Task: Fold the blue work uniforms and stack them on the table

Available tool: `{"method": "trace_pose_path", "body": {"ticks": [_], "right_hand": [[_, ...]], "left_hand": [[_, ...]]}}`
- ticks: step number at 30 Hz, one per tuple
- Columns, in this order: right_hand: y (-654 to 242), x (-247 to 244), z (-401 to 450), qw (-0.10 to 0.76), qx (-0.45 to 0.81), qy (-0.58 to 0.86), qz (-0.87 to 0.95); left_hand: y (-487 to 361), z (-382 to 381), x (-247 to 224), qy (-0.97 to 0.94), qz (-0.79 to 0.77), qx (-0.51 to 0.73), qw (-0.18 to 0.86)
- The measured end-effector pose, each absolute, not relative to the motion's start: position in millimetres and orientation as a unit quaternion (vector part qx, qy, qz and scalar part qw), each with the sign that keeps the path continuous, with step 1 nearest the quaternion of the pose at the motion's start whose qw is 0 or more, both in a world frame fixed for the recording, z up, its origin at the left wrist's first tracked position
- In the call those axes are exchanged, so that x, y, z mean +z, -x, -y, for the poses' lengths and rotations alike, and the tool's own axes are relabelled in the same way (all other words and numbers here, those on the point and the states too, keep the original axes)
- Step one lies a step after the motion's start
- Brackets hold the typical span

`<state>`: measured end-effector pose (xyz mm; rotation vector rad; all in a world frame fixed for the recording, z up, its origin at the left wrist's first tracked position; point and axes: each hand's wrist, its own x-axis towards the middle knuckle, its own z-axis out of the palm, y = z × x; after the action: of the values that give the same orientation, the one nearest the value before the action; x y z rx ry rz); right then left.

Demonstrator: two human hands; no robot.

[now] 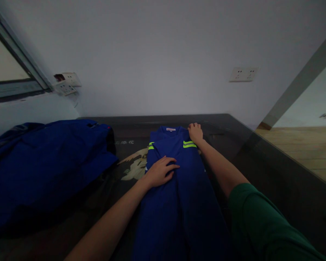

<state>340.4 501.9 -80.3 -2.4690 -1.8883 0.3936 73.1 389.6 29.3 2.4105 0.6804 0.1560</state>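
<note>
A blue work jacket point(191, 174) with yellow-green reflective stripes lies lengthwise on the dark table, folded narrow, with its collar and white label at the far end. My left hand point(161, 172) rests flat on the jacket's left upper part, fingers spread. At the far right shoulder, my right hand point(195, 132) has its fingers bent around the jacket's edge; the fingertips are partly hidden. The jacket's near end runs out of view at the bottom.
A heap of blue clothing point(51, 163) covers the table's left side. The dark table point(250, 166) has a printed flower and meets a white wall point(152, 54) at its far edge. Sockets point(243, 74) are on the wall; wooden floor point(309, 148) shows at right.
</note>
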Motion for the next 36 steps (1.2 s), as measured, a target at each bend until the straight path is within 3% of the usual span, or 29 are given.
{"method": "trace_pose_path", "body": {"ticks": [7, 14, 21, 27, 29, 33, 36], "right_hand": [[-315, -65, -460, 0.001, 0.182, 0.703, 0.687], [-329, -41, -435, -0.007, 0.145, 0.749, 0.646], [-299, 62, -331, 0.138, 0.242, 0.58, 0.766], [-279, 153, -182, 0.151, 0.341, 0.468, 0.801], [-272, 165, -142, 0.167, 0.314, 0.451, 0.819], [-258, 162, -97, 0.212, 0.142, 0.448, 0.857], [-255, 158, -89, 0.203, 0.131, 0.456, 0.857]], "left_hand": [[-75, -390, 28, -0.922, -0.261, 0.046, 0.283], [-75, -390, 24, -0.927, -0.261, 0.047, 0.266], [-73, -389, 20, -0.934, -0.253, 0.047, 0.248], [-89, -383, 40, -0.942, -0.246, 0.026, 0.227], [-96, -376, 56, -0.94, -0.237, 0.012, 0.245], [-98, -351, 93, -0.934, -0.18, -0.011, 0.309], [-87, -325, 114, -0.924, -0.116, -0.016, 0.364]]}}
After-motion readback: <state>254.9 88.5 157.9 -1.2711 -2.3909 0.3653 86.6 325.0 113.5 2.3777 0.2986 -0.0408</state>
